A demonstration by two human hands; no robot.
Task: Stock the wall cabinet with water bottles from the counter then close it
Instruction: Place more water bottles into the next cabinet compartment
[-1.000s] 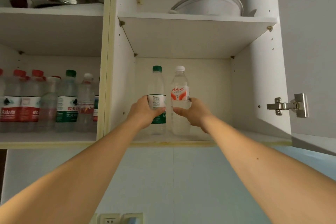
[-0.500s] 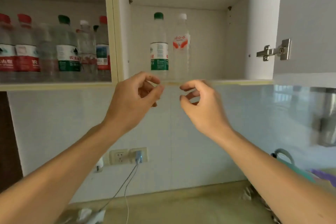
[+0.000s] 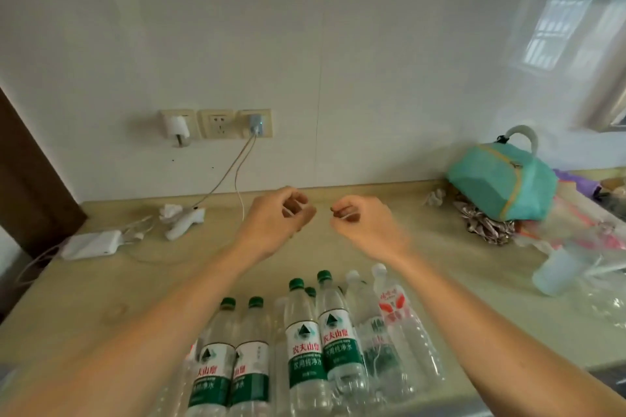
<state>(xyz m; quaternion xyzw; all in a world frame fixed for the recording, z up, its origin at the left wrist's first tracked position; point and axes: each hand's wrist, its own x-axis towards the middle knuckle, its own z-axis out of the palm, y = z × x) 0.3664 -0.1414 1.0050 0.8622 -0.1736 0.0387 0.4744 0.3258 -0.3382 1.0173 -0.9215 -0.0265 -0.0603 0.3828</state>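
Several water bottles stand on the beige counter near its front edge. Most have green caps and green labels, such as one green-label bottle. A white-cap bottle with a red label stands at the right of the group. My left hand and my right hand hover side by side above the counter, behind the bottles, with fingers loosely curled and nothing in them. The wall cabinet is out of view.
A teal bag and crumpled cloth lie at the back right. A clear plastic cup sits at the right. Wall sockets with plugged cables, a white power bank and crumpled tissue are at the back left.
My hands let go of the two bottles set in the cabinet and came down. The view dropped from the cabinet to the counter with the remaining bottles.
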